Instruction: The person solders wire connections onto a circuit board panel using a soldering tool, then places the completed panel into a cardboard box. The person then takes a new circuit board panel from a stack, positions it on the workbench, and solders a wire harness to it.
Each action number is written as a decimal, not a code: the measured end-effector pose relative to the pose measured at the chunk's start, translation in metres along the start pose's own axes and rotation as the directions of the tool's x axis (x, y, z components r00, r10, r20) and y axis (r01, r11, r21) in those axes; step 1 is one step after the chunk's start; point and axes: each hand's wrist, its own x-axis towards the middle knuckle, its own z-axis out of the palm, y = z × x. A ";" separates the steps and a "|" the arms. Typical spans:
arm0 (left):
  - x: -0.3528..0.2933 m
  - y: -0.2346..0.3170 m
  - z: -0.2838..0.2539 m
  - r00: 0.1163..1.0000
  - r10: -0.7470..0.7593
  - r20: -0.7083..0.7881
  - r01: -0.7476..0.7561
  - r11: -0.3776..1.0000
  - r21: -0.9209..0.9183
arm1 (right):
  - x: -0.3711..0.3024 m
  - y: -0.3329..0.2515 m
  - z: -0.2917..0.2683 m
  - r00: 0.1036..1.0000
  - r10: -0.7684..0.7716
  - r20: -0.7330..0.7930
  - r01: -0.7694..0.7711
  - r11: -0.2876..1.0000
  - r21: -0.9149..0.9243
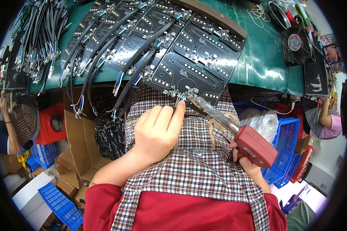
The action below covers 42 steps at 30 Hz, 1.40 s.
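Coloured wires (179,99) at centre of frame, at lower edge of nearest board (181,79), running roughly upward from fingertip to board. Left hand (158,129) nearer: index fingertip touching wires, other fingers curled; thumb hidden, cannot tell whether pinch is closed. Right hand (246,159), right of centre, wrapped round grip of red soldering gun (255,146). Wires lie to upper left of this grip; gun's long axis slants same way, tip just right of wires, contact unclear. Beyond: black cables (150,41), upper left; green table (264,61); fan (295,43), upper right.
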 end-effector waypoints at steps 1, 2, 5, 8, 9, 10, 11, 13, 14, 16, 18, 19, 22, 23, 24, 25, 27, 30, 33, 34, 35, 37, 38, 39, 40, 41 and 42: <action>-0.001 0.000 0.001 1.000 -0.006 -0.023 0.004 0.998 -0.056 | 0.001 -0.001 -0.001 1.000 -0.004 0.000 0.004 1.000 0.003; -0.002 0.000 0.002 1.000 -0.004 -0.022 0.003 0.999 -0.052 | 0.002 -0.001 -0.001 0.999 -0.016 0.028 0.018 0.998 -0.062; -0.001 0.000 0.001 1.000 0.013 -0.023 -0.015 0.996 -0.088 | 0.003 -0.003 0.002 0.999 -0.001 0.035 0.001 1.000 0.011; 0.001 0.002 -0.002 0.999 0.001 0.036 0.000 1.000 -0.016 | 0.004 -0.001 0.003 0.999 0.004 0.034 -0.010 0.984 0.180; 0.002 0.001 -0.001 0.999 0.016 0.035 -0.015 0.999 -0.043 | 0.005 0.000 0.002 0.999 -0.011 0.045 0.002 0.979 0.206; 0.002 0.000 -0.001 0.999 0.032 0.034 -0.029 0.997 -0.070 | 0.005 -0.002 0.003 0.999 -0.011 0.043 0.002 0.978 0.206; 0.002 0.000 -0.001 0.999 0.034 0.034 -0.031 0.997 -0.071 | 0.005 -0.005 0.003 0.998 0.034 0.045 -0.043 0.975 0.219; 0.001 0.000 -0.001 0.999 0.029 0.039 -0.025 0.996 -0.083 | 0.005 -0.005 0.003 0.996 0.079 0.051 -0.088 0.969 0.233; 0.000 0.001 -0.001 0.999 0.029 0.040 -0.026 0.996 -0.082 | 0.004 -0.004 0.002 0.993 0.108 0.056 -0.118 0.964 0.237; -0.001 0.004 0.000 0.999 0.026 0.039 -0.024 0.999 -0.044 | 0.001 0.001 -0.001 0.989 0.138 0.061 -0.149 0.959 0.240; 0.000 0.006 0.000 0.998 0.037 0.041 -0.036 0.999 -0.033 | -0.004 0.012 -0.005 0.993 0.085 0.084 -0.085 0.996 -0.005; 0.001 0.007 -0.001 0.998 0.048 0.044 -0.047 0.999 -0.022 | -0.004 0.011 -0.005 0.993 0.085 0.084 -0.085 0.996 -0.004; 0.005 0.010 -0.002 0.996 0.041 0.082 -0.040 0.999 -0.008 | -0.001 0.006 -0.003 0.993 0.098 0.058 -0.094 0.993 -0.064; 0.005 0.010 -0.001 0.996 0.040 0.083 -0.039 0.999 -0.006 | -0.001 0.007 -0.003 0.997 0.062 0.056 -0.057 0.995 -0.086; 0.006 0.010 -0.001 0.996 0.040 0.076 -0.040 0.999 -0.003 | -0.001 0.008 -0.004 0.998 0.025 0.050 -0.019 0.994 -0.109; 0.006 0.010 -0.001 0.997 0.040 0.069 -0.040 0.999 0.001 | -0.001 0.008 -0.004 0.999 0.022 0.048 -0.017 0.994 -0.109; 0.007 0.009 -0.001 0.997 0.041 0.071 -0.042 0.999 0.008 | 0.001 0.010 -0.004 1.000 -0.026 -0.009 0.024 0.994 -0.107; 0.006 0.009 -0.006 0.996 0.035 0.087 -0.036 0.999 0.015 | 0.006 -0.001 -0.001 1.000 0.005 0.029 -0.018 0.889 0.458; 0.007 0.005 -0.012 0.991 0.056 0.123 -0.058 0.998 0.011 | 0.010 -0.001 0.001 0.998 -0.069 0.013 0.052 0.853 0.519; 0.008 0.004 -0.012 0.991 0.062 0.120 -0.064 0.998 0.011 | 0.012 -0.003 0.001 0.999 -0.014 -0.036 0.030 0.870 0.492; 0.007 0.004 -0.012 0.990 0.068 0.124 -0.070 0.998 0.009 | 0.014 -0.005 -0.001 0.995 0.046 -0.087 0.000 0.883 0.469; 0.007 0.000 -0.014 0.985 0.105 0.134 -0.105 0.994 -0.003 | 0.024 -0.012 -0.003 0.988 0.035 -0.152 0.041 0.883 0.468; 0.010 0.001 -0.022 0.987 0.062 0.150 -0.055 0.997 -0.045 | 0.032 -0.019 -0.003 0.983 0.006 -0.184 0.076 0.896 0.437; 0.016 -0.009 -0.030 0.989 0.051 0.142 -0.048 0.999 -0.021 | 0.039 -0.019 -0.004 0.986 -0.014 -0.169 0.089 0.892 0.443; 0.025 -0.024 -0.042 0.991 -0.012 0.132 0.015 1.000 -0.022 | 0.042 -0.018 -0.007 0.978 -0.014 -0.207 0.104 0.896 0.432; 0.034 -0.043 -0.055 0.990 -0.072 0.121 0.076 0.997 -0.026 | 0.047 -0.018 -0.010 0.968 -0.012 -0.249 0.119 0.900 0.420; 0.045 -0.070 -0.063 0.978 -0.208 0.025 0.206 0.978 0.041 | 0.051 -0.020 -0.011 0.953 -0.005 -0.302 0.131 0.907 0.400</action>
